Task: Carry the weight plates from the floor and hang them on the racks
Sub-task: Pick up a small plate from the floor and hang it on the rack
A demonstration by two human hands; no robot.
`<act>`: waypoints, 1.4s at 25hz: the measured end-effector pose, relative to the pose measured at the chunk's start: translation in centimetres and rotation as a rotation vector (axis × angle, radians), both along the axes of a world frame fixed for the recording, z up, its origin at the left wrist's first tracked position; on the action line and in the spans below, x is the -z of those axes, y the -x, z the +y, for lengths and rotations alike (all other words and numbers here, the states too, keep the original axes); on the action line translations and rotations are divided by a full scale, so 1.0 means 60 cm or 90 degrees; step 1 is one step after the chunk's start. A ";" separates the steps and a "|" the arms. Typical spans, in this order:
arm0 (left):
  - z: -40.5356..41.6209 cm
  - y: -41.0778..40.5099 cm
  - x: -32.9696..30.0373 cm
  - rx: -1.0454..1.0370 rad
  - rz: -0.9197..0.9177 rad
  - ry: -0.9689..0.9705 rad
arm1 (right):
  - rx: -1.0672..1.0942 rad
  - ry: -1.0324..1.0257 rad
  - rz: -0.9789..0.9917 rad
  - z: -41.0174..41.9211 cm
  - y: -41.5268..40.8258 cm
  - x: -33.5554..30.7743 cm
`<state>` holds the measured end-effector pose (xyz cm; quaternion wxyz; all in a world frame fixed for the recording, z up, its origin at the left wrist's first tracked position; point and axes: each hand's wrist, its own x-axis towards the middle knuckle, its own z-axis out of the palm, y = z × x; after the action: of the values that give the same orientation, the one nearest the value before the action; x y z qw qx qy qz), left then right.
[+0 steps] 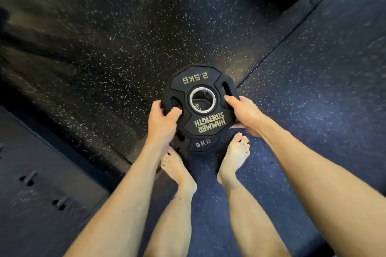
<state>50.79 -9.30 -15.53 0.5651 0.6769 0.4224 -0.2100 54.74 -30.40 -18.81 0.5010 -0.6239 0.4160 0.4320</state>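
Head view is showing both hands gripping the 2.5 kg weight plate (201, 100) at frame centre: left hand (161, 120) and right hand (243, 113) at opposite edges. Beneath, a 5 kg plate (203, 143) is lying. A slipping grip could be dropping it onto the bare feet (235, 158).

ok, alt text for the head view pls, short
Both bare hands, left hand and right hand, grip opposite sides of a black 2.5 kg Hammer Strength plate, stacked on a 5 kg plate. Below are two bare feet on speckled rubber gym flooring. No rack is in view.
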 end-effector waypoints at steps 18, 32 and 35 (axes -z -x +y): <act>0.080 0.124 -0.988 -0.201 -0.362 0.142 | -0.039 -0.142 -0.489 0.102 0.138 -1.056; 0.054 0.531 -1.216 -0.693 -0.569 -0.203 | -0.562 -0.482 -0.625 0.253 0.307 -1.239; 0.055 0.683 -1.234 -0.784 -0.564 -0.306 | -0.675 -0.536 -0.606 0.318 0.432 -1.257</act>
<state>9.84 -6.02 58.51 0.5333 0.4455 0.4905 0.5258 28.80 -11.32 56.61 0.5453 -0.6137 -0.3868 0.4201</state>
